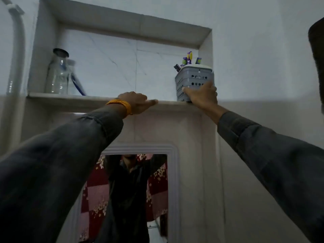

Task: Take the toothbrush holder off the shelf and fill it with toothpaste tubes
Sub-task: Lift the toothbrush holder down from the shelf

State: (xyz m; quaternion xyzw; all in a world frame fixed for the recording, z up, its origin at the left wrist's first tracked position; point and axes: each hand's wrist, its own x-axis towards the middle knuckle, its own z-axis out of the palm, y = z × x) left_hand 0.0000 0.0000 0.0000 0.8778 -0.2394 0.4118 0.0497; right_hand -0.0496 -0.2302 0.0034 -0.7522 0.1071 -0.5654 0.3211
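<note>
Grey toothbrush holder (193, 83) in right hand (201, 97), glass bottle (57, 74) left

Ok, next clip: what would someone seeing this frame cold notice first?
Two dark-sleeved arms reach up to a recessed wall shelf. The right hand is wrapped around the base of a grey perforated toothbrush holder at the shelf's right end, colourful brush handles poking from its top, while the left hand, an orange bangle on its wrist, rests on the shelf's front edge. A clear glass bottle stands at the shelf's left end.
</note>
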